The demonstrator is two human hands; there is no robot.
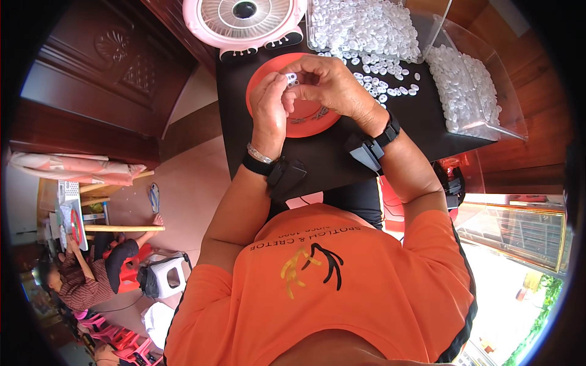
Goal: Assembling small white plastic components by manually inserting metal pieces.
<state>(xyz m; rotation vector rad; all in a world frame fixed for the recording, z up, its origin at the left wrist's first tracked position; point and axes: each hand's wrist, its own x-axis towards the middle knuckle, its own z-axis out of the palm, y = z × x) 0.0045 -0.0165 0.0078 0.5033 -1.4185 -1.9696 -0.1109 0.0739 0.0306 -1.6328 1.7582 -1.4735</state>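
Observation:
Both my hands meet over an orange-red round plate (308,122) on a black table (329,158). My left hand (270,104) pinches small white plastic pieces (291,78) at its fingertips. My right hand (332,82) curls over them from the right, its fingers closed on the same small white pieces. Each wrist carries a black band with a black device. Loose white pieces (384,79) lie scattered on the table just right of the plate.
A pink round fan (244,18) stands at the table's far edge. Clear plastic bins (470,85) full of white pieces sit at the far right. At lower left another person (85,280) sits by a small table, near pink stools and a white stool.

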